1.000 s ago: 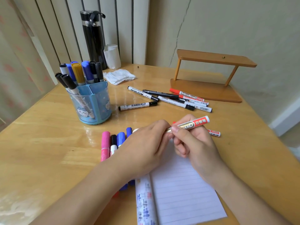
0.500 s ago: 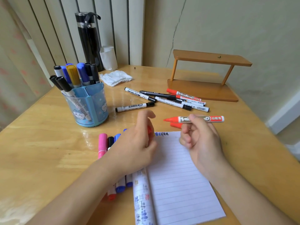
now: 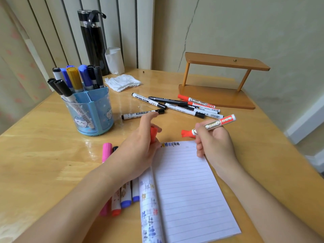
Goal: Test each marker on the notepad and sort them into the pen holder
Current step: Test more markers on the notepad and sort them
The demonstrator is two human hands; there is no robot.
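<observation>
just above the notepad (image 3: 189, 186), right hand (image 3: 213, 142) pinches the uncapped red marker (image 3: 213, 125).

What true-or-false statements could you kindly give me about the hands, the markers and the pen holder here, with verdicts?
1. The right hand holds an uncapped red marker. True.
2. The left hand holds nothing. False: it grips the red cap.
3. The pen holder is empty. False: several markers stand in it.
4. A black bottle stands behind the pen holder. True.
</observation>
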